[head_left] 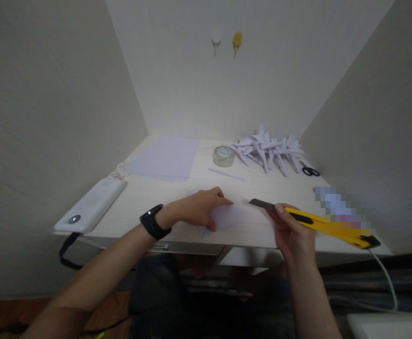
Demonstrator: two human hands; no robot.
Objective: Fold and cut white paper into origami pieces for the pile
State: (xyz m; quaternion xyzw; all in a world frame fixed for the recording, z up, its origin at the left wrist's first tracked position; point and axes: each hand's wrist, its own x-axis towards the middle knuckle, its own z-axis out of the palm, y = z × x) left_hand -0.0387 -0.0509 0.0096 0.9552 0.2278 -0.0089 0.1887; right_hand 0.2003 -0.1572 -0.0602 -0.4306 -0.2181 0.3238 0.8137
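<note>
A small piece of white folded paper (227, 217) lies near the front edge of the desk. My left hand (204, 207), with a black watch on the wrist, holds this paper against the desktop, thumb and index finger spread across it. Part of the paper is hidden under the palm. In my right hand (294, 233) is a yellow utility knife (315, 219). Its dark blade is extended and points left, above the desk and a little right of the paper. My right thumb rests near the base of the blade.
White paper sheets (166, 157) lie at the back left. A tape roll (223, 156) and a thin paper strip (226, 174) are mid-desk. Folded paper pinwheels (267, 148) fill the back right, beside black scissors (311, 171). A white device (92, 205) sits at left.
</note>
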